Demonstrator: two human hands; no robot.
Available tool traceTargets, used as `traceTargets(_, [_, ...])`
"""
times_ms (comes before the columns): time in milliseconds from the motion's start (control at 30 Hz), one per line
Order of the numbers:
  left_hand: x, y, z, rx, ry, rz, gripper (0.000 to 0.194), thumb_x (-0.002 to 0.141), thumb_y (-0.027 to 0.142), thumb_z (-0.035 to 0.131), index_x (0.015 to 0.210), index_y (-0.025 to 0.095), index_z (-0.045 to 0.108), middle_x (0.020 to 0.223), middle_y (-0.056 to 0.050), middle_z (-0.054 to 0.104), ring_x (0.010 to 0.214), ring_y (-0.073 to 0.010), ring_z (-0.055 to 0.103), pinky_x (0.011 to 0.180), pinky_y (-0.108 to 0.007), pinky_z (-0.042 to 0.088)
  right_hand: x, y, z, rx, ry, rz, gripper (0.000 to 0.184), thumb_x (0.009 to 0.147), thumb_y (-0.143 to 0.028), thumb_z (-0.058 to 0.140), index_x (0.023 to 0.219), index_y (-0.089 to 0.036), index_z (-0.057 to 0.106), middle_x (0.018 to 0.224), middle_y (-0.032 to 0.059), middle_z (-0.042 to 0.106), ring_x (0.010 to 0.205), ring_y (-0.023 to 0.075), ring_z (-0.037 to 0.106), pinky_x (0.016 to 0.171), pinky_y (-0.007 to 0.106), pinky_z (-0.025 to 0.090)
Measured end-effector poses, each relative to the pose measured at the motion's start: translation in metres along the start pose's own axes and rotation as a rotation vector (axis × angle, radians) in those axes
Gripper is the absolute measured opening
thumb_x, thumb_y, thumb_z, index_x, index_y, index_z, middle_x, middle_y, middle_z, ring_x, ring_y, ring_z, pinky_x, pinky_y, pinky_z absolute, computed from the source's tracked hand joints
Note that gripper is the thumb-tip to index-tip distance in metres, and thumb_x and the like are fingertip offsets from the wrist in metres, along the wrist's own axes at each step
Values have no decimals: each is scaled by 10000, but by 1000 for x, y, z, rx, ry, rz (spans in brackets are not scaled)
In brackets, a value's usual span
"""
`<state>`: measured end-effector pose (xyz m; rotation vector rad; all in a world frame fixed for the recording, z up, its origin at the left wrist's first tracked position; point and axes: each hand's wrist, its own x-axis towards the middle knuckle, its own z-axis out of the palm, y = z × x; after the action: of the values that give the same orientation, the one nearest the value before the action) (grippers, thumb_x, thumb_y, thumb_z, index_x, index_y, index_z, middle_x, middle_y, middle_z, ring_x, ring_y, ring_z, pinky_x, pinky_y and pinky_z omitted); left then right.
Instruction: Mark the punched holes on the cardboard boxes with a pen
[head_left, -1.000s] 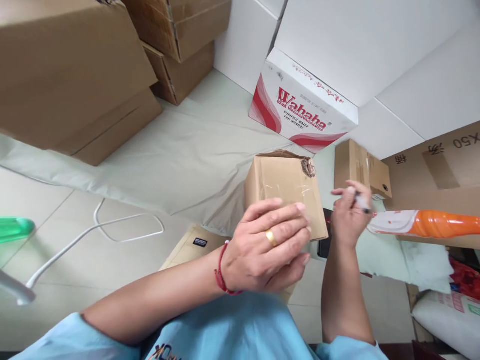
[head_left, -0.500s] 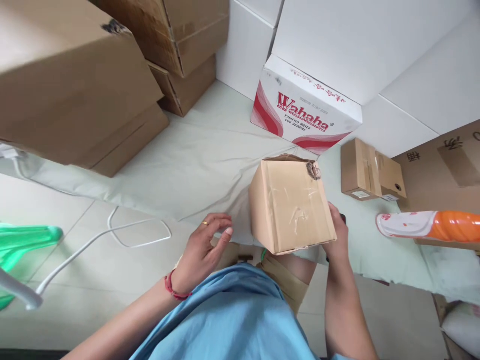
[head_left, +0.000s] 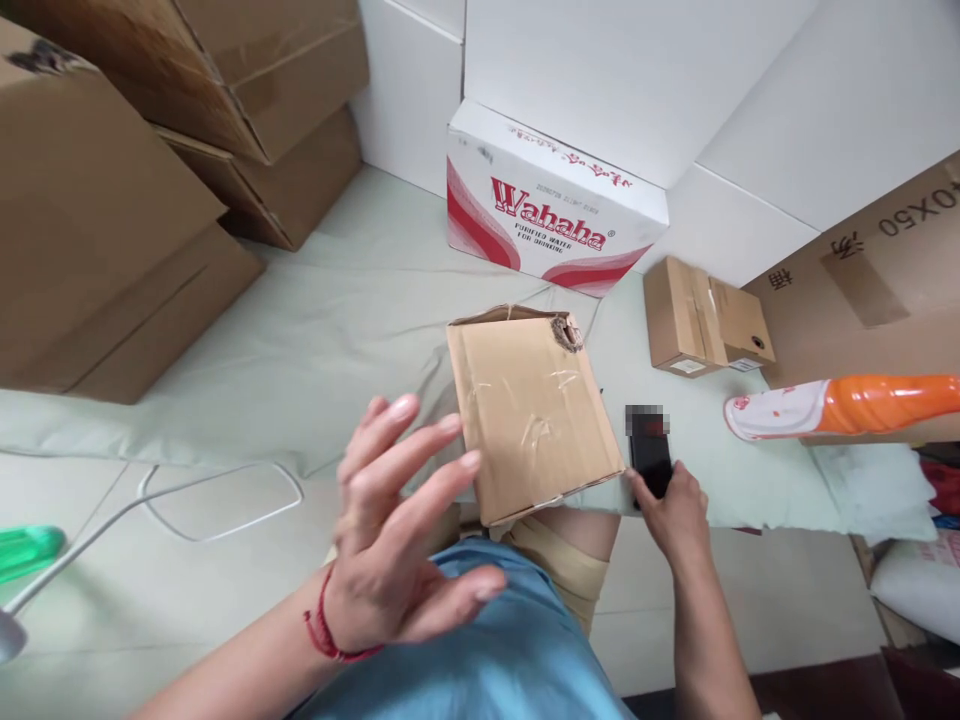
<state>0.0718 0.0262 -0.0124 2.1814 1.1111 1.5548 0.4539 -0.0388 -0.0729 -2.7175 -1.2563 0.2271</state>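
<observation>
A small taped cardboard box [head_left: 534, 418] with a torn top corner rests on my knee in the middle of the view. My left hand [head_left: 397, 530] hovers just left of the box, palm showing, fingers spread and empty, a red cord on the wrist. My right hand [head_left: 671, 500] is at the box's right, fingers closed on the lower end of a black phone [head_left: 649, 455] that lies on the pale green sheet [head_left: 337, 330].
Large brown cartons [head_left: 112, 190] are stacked at left. A red-and-white Wahaha carton [head_left: 551, 205] stands behind, a small brown box [head_left: 701, 318] to its right. An orange-and-white bottle [head_left: 840, 403] lies at right. A white cable [head_left: 195, 490] loops on the floor.
My left hand left the box top, dropped to the left, then rose with fingers spread. My right hand lost its pen, steadied the box's right side, and now grips the phone.
</observation>
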Motion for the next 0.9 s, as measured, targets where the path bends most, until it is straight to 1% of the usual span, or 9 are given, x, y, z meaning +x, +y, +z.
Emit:
traceTargets(100, [20, 5, 15, -9, -104, 164, 643, 1013, 379, 751, 1584, 151, 563, 1483, -199, 640, 1609, -406, 470, 1354, -607, 430, -9, 5, 15, -10, 11, 20, 1152, 810, -879, 558, 1556, -1, 563, 1500, 369, 569, 1391, 536, 528, 1191, 658, 435])
traceTargets(200, [27, 11, 33, -16, -102, 200, 603, 1005, 227, 761, 1555, 94, 553, 1482, -236, 632, 1666, -412, 395, 1335, -614, 468, -1, 2, 18, 12, 21, 96, 1118, 768, -822, 607, 1543, -16, 592, 1419, 359, 600, 1360, 529, 541, 1151, 653, 465])
traceTargets(300, [21, 14, 43, -25, -96, 163, 602, 1027, 230, 754, 1579, 132, 536, 1549, -243, 578, 1698, -427, 345, 1321, -684, 467, 13, 0, 16, 38, -7, 93, 1093, 694, -791, 655, 1450, -2, 650, 1341, 361, 626, 1348, 523, 554, 1167, 664, 454])
traceTargets(400, [12, 13, 42, -43, -84, 64, 677, 982, 215, 820, 1596, 254, 537, 1756, -232, 364, 1738, -492, 223, 1264, -755, 496, 19, 2, 11, 91, 8, 84, 1057, 640, -789, 698, 1356, -12, 673, 1271, 334, 654, 1313, 505, 586, 1192, 657, 448])
traceTargets(467, [8, 11, 38, -55, -89, 9, 777, 923, 193, 887, 1603, 323, 533, 1842, -206, 213, 1743, -524, 171, 1209, -737, 559, 20, 5, 6, 166, 16, 104, 1015, 586, -795, 755, 1282, -59, 685, 1259, 308, 661, 1304, 491, 594, 1166, 632, 485])
traceTargets(567, [4, 8, 34, -82, -92, -5, 829, 901, 139, 890, 1619, 324, 521, 1856, -203, 163, 1740, -504, 212, 1169, -625, 627, 15, 4, -6, 364, -1, 173, 892, 523, -754, 845, 1156, -144, 693, 1217, 242, 696, 1219, 439, 640, 1055, 572, 559])
traceTargets(667, [2, 9, 33, -129, -71, -7, 661, 1004, 249, 808, 1602, 284, 528, 1824, -213, 211, 1731, -429, 284, 1198, -559, 608, 1, -7, -20, 794, -124, 228, 743, 581, -701, 856, 1095, -192, 687, 1091, 141, 735, 941, 314, 702, 788, 438, 596])
traceTargets(733, [2, 10, 32, -181, -51, -63, 581, 1063, 421, 740, 1582, 280, 521, 1764, -217, 316, 1688, -387, 366, 1216, -572, 580, -12, -19, -28, 1120, -272, 195, 675, 674, -693, 814, 1128, -206, 704, 1120, 141, 759, 891, 291, 731, 678, 381, 580])
traceTargets(900, [16, 12, 28, -338, -55, -313, 514, 1154, 593, 448, 1576, 301, 485, 1613, -193, 519, 1643, -385, 410, 1211, -619, 537, -41, -65, -44, 1429, -586, -46, 735, 824, -652, 745, 1439, -251, 707, 1527, 200, 690, 1291, 437, 742, 783, 497, 688])
